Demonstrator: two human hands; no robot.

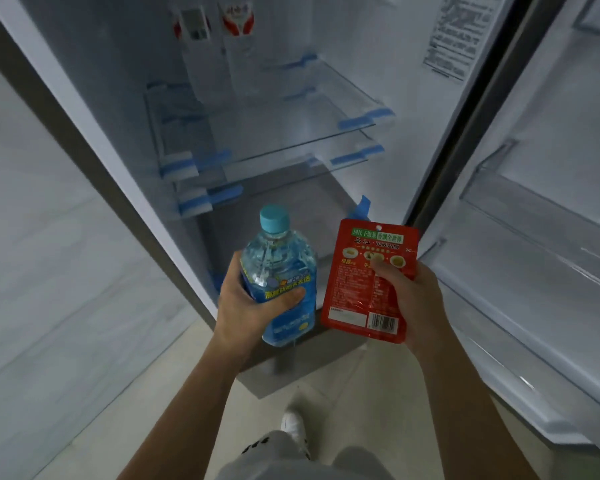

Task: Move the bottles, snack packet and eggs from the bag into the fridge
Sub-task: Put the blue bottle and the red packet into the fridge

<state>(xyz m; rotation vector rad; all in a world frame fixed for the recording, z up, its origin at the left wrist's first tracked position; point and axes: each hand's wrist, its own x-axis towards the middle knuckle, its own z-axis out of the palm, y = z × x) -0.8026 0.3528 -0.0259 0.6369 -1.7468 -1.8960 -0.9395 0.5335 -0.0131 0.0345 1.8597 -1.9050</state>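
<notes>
My left hand [246, 306] grips a clear water bottle [278, 268] with a blue label and a light blue cap, held upright in front of the open fridge [378, 57]. My right hand [413, 299] holds a red snack packet [361, 292] by its right side, thumb on its printed face. Both items hover just outside the fridge's lower opening. Inside, glass shelves [291, 140] with blue tape at the corners are bare. The bag and the eggs are out of view.
The fridge door [541, 237] stands open on the right, with bare door shelves. Two white and red cartons [219, 26] stand at the back of the upper shelf. A pale wall runs along the left. My white shoe [293, 424] is on the beige floor.
</notes>
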